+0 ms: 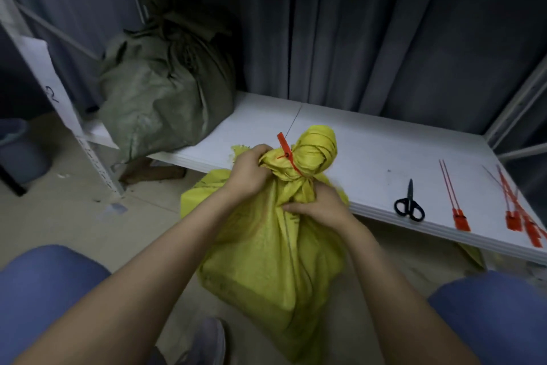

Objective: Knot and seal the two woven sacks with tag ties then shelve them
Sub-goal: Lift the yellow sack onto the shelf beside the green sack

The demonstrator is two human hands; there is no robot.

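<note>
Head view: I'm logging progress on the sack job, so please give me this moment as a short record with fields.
yellow sack: on the floor before the shelf, neck knotted
red tag tie: at the knot
left hand: grips fabric beside the knot
right hand: grips the neck below the knot
green sack: on the shelf's left end; seal cannot be told
scissors: on the shelf, right part
spare ties: on the shelf, right of the scissors
</note>
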